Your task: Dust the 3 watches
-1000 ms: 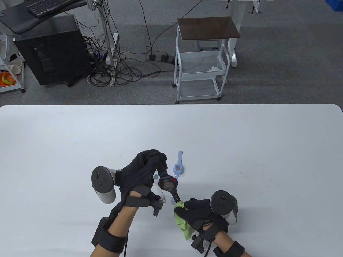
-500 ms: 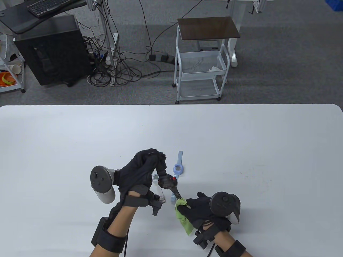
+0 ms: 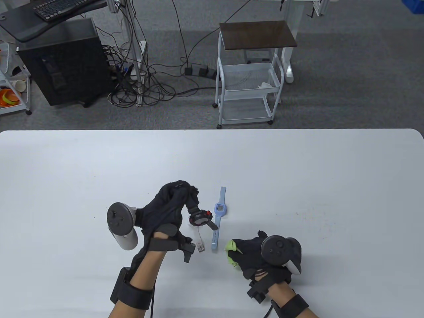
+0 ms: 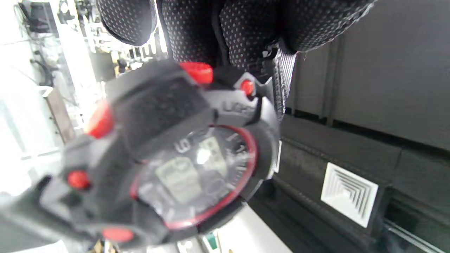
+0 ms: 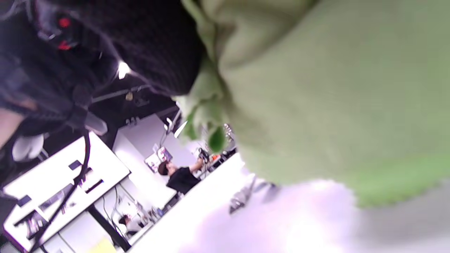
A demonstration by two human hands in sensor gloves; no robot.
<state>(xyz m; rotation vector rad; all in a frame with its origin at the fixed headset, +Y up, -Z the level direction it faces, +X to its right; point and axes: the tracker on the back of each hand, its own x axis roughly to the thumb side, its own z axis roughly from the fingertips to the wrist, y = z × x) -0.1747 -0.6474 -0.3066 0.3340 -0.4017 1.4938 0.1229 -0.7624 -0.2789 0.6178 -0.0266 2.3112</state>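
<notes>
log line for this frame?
left hand: holds black watch | right hand: holds green cloth, apart from watch | blue watch: on table

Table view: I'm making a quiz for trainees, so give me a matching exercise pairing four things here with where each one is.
Things:
1. black watch
2. blue watch
3. green cloth
4. clear-strap watch

Places:
A. lying flat on the table, right of the left hand
B. bunched in the right hand
C. held up by the left hand
D. on the table, partly under the held watch

Pairs: 1-C, 2-A, 3-B, 4-D
</notes>
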